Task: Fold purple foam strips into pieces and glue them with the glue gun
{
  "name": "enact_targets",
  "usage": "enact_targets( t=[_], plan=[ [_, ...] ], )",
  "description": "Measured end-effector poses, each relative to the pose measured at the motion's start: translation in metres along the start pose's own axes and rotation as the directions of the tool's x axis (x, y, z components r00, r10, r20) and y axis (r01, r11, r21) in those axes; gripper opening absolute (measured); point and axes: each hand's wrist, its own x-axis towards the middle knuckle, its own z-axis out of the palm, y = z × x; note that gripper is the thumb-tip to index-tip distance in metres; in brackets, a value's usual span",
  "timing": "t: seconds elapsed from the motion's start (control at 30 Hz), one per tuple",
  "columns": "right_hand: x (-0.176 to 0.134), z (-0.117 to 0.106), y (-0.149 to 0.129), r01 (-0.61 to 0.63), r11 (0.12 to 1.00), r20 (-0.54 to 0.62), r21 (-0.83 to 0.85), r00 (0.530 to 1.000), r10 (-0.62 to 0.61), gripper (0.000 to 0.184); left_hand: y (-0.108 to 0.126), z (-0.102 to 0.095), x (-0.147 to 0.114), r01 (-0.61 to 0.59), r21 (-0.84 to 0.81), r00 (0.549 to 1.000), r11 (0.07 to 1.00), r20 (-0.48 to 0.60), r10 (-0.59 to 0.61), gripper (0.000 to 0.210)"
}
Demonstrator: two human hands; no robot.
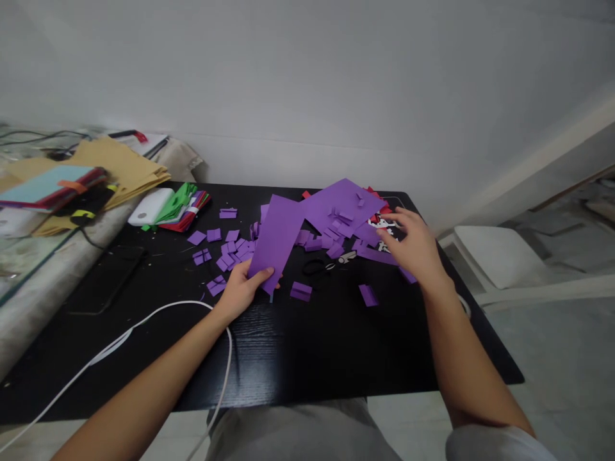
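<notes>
My left hand grips the lower end of a purple paper strip, thumb on top, and holds it tilted above the table. Over the right side of the pile, my right hand has its thumb and fingers apart with nothing between them. A larger purple sheet lies at the back with small pieces on it. Many small cut and folded purple pieces are scattered around. Scissors with dark handles rest between the hands, their blades partly among the pieces. White cut-out scraps and red paper show near my right hand.
A white cable loops across the black table beneath my left forearm. Green and red paper bundles sit at the back left, beside brown envelopes. A dark phone-like slab lies at left; a white stool stands at right.
</notes>
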Motion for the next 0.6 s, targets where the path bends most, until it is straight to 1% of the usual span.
enact_targets(
  t=[0.07, 0.1, 0.13, 0.17, 0.2, 0.23, 0.27, 0.3, 0.33, 0.37, 0.4, 0.43, 0.47, 0.5, 0.53, 0.6],
  plan=[
    [0.002, 0.000, -0.008, -0.032, 0.989, -0.035, 0.147, 0.999, 0.038, 0.024, -0.001, 0.000, 0.000, -0.001, 0.002, 1.000, 1.000, -0.003, 0.002, 0.034],
    [0.002, 0.000, -0.012, -0.063, 0.966, -0.047, 0.250, 0.996, 0.077, 0.023, -0.001, -0.001, 0.000, -0.005, 0.003, 1.000, 1.000, -0.003, 0.005, 0.034],
    [0.003, -0.001, -0.017, -0.088, 0.924, -0.043, 0.373, 0.993, 0.112, 0.025, -0.001, -0.001, 0.000, -0.008, 0.003, 1.000, 1.000, -0.001, 0.008, 0.034],
    [0.003, -0.002, -0.022, -0.115, 0.863, -0.010, 0.492, 0.990, 0.138, 0.028, -0.001, -0.001, 0.000, -0.010, 0.001, 1.000, 1.000, 0.001, 0.010, 0.034],
    [0.001, -0.002, -0.027, -0.155, 0.766, 0.076, 0.624, 0.988, 0.137, 0.031, -0.002, -0.001, 0.000, -0.010, -0.001, 1.000, 1.000, 0.003, 0.010, 0.034],
    [-0.002, -0.001, -0.033, -0.231, 0.625, 0.226, 0.745, 0.970, 0.089, 0.037, -0.002, -0.001, 0.000, -0.008, -0.003, 1.000, 1.000, 0.005, 0.008, 0.035],
    [-0.007, 0.002, -0.040, -0.348, 0.452, 0.406, 0.821, 0.913, -0.035, 0.048, -0.002, -0.001, 0.000, -0.007, -0.003, 1.000, 1.000, 0.005, 0.007, 0.035],
    [-0.014, 0.008, -0.046, -0.493, 0.293, 0.560, 0.819, 0.799, -0.221, 0.066, -0.003, 0.000, 0.000, -0.009, -0.001, 1.000, 1.000, 0.003, 0.009, 0.035],
    [-0.022, 0.016, -0.054, -0.628, 0.164, 0.628, 0.760, 0.648, -0.430, 0.084, -0.003, 0.000, 0.000, -0.012, 0.003, 1.000, 1.000, 0.000, 0.012, 0.035],
    [-0.032, 0.025, -0.061, -0.733, 0.053, 0.603, 0.678, 0.514, -0.610, 0.096, -0.004, 0.000, 0.000, -0.014, 0.009, 1.000, 1.000, 0.001, 0.014, 0.035],
    [-0.042, 0.037, -0.068, -0.812, -0.037, 0.529, 0.583, 0.414, -0.741, 0.106, -0.004, 0.000, 0.000, -0.018, 0.014, 1.000, 1.000, 0.001, 0.018, 0.035],
    [-0.052, 0.049, -0.075, -0.867, -0.093, 0.460, 0.489, 0.347, -0.817, 0.112, -0.004, 0.000, 0.000, -0.023, 0.020, 1.000, 1.000, 0.003, 0.023, 0.035],
    [-0.061, 0.061, -0.082, -0.907, -0.132, 0.392, 0.400, 0.300, -0.870, 0.116, -0.004, -0.001, 0.000, -0.028, 0.027, 1.000, 0.999, 0.005, 0.028, 0.035],
    [-0.069, 0.072, -0.089, -0.935, -0.160, 0.327, 0.316, 0.265, -0.907, 0.118, -0.004, -0.001, 0.000, -0.035, 0.036, 0.999, 0.999, 0.002, 0.034, 0.035],
    [-0.077, 0.082, -0.095, -0.953, -0.168, 0.267, 0.252, 0.235, -0.935, 0.121, -0.004, -0.001, 0.000, -0.042, 0.045, 0.999, 0.998, -0.004, 0.042, 0.035],
    [-0.088, 0.098, -0.104, -0.979, -0.134, 0.207, 0.155, 0.165, -0.964, 0.125, -0.002, -0.001, -0.001, -0.050, 0.060, 0.999, 0.997, -0.018, 0.051, 0.035]
  ],
)
